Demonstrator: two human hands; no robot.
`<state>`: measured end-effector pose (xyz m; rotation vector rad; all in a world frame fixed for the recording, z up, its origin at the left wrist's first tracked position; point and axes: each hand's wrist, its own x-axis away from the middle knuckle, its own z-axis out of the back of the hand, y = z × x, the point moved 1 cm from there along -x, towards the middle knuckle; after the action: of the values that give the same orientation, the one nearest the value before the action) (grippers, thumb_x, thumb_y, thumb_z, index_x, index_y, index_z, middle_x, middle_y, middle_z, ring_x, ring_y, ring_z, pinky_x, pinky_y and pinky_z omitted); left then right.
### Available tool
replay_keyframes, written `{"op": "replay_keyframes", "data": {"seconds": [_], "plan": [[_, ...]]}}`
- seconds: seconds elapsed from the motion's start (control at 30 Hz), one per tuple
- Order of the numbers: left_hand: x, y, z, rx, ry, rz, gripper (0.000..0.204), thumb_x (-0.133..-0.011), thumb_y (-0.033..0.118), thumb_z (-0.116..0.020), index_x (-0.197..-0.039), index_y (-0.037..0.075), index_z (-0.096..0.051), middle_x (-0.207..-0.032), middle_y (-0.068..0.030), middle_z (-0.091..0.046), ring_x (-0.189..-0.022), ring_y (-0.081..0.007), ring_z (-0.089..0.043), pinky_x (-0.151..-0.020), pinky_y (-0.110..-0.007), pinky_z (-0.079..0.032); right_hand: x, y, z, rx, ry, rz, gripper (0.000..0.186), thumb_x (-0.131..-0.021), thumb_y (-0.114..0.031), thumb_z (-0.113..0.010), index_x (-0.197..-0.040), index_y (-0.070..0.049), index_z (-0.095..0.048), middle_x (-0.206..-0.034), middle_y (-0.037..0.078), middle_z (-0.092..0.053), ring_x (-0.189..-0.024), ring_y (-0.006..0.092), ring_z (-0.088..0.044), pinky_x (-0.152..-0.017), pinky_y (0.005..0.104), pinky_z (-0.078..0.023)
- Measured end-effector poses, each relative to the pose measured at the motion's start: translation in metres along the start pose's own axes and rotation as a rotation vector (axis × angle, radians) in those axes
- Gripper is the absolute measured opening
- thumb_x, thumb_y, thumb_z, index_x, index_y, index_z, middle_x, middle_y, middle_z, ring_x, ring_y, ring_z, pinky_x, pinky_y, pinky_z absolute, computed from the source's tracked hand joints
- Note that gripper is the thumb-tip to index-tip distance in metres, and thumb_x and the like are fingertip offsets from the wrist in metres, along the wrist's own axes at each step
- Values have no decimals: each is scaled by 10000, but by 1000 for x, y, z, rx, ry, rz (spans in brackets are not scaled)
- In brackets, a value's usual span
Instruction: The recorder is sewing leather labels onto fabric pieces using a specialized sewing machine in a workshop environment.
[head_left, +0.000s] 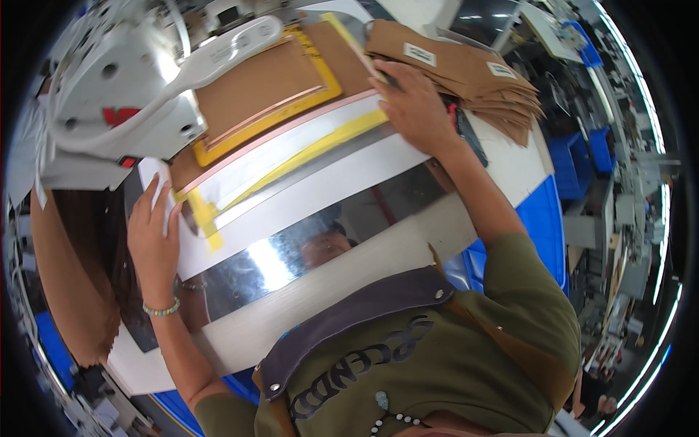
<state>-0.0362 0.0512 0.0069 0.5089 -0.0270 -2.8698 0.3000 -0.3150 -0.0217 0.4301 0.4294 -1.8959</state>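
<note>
Brown leather panel [262,84] lies flat inside a yellow rectangular frame [331,86] on the white press table [342,186], its long axis running from lower left to upper right between the two hands. Right hand [415,109] is nearer, fingers spread and pressed flat on the frame's far corner beside a fanned stack of tan paper envelopes [473,76]; left hand [153,233], open with fingers extended, touches the taped near end below the white machine head [124,87]
</note>
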Motion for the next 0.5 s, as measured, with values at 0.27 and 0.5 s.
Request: {"op": "replay_keyframes", "data": {"seconds": [0.27, 0.5], "plan": [[24, 12, -19, 84, 56, 113, 476, -965, 133, -751, -1433, 80, -678, -1572, -129, -586, -1422, -362, -556, -1172, -455, -461, -3, 9, 1, -47, -83, -49, 379, -1057, -203, -589, -1388, -76, -723, -1566, 122, -561, -1457, 358, -485, -1204, 484, -377], [19, 15, -27, 27, -99, 119, 570, -1020, 391, -695, -1562, 239, -606, -1715, -115, -417, -1610, -360, -304, -1285, -525, -292, -2, 6, 2, 31, -114, -37, 393, -1096, -255, -541, -1414, -108, -718, -1590, 115, -543, -1481, 355, -463, -1218, 486, -362]]}}
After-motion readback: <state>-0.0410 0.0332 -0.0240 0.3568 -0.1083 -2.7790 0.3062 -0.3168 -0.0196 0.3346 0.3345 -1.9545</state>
